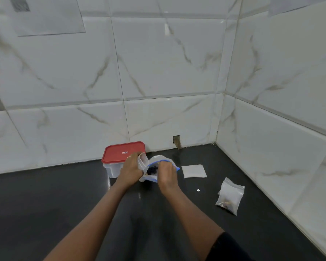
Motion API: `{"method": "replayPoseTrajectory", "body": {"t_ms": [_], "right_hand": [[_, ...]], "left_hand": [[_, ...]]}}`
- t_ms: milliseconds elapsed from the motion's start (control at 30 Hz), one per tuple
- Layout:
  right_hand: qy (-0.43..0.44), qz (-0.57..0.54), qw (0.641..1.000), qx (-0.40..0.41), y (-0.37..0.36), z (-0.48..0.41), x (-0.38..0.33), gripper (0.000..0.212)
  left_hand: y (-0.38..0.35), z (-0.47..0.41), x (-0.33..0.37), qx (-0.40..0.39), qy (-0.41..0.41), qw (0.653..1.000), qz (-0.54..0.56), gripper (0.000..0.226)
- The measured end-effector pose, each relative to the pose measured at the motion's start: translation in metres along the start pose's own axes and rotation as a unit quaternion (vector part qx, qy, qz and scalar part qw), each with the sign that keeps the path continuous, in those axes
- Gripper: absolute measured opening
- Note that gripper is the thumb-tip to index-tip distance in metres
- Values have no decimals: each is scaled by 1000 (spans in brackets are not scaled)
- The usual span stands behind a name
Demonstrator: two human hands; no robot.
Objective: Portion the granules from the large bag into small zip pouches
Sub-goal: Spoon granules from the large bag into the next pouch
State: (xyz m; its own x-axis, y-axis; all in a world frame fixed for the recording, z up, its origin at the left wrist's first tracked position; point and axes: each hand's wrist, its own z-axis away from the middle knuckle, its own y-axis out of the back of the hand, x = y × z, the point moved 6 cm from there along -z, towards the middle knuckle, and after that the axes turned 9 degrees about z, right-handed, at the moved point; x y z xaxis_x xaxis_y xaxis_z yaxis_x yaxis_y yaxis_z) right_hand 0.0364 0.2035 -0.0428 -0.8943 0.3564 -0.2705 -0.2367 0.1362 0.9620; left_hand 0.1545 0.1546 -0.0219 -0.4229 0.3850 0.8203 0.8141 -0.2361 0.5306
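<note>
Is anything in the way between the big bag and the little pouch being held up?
Nothing visible does. The left hand holds the small pouch right beside the open mouth of the large bag, with the right hand at that mouth. The red-lidded box sits behind them.

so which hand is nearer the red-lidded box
Left. The left hand is just in front of the red-lidded box; the right hand is farther right, at the large bag.

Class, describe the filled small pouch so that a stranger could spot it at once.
Start at the corner where the marble-tiled walls meet the black countertop. Near the right-hand wall lies a small clear zip pouch. Unlike the flat white square beyond it, it holds brownish granules in its bottom corner.
</note>
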Motion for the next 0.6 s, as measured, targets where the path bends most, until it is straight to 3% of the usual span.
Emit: {"method": "replayPoseTrajectory", "body": {"t_ms": [33, 133, 267, 400, 500, 600], "right_hand": [[-8, -3, 1000, 0, 0, 3, 5, 11], [-7, -12, 1000, -7, -8, 13, 10, 29], [-11, -40, 999, -36, -17, 15, 13, 19], [51, -101, 991, -73, -26, 14, -2, 29], [51, -116, 985, -116, -35, 13, -8, 22], [11, -136, 983, -127, -40, 13, -4, 41]], "left_hand": [[-2, -2, 2, 13, -7, 1000, 10, 37], [-15, 0, -1, 10, 1, 1000, 19, 29], [-21, 6, -4, 11, 5, 999, 53, 23], [-19, 7, -7, 5, 11, 998, 56, 31], [-17, 12, -14, 11, 27, 997, 67, 30], [-16, 18, -21, 29, 17, 998, 57, 14]]}}
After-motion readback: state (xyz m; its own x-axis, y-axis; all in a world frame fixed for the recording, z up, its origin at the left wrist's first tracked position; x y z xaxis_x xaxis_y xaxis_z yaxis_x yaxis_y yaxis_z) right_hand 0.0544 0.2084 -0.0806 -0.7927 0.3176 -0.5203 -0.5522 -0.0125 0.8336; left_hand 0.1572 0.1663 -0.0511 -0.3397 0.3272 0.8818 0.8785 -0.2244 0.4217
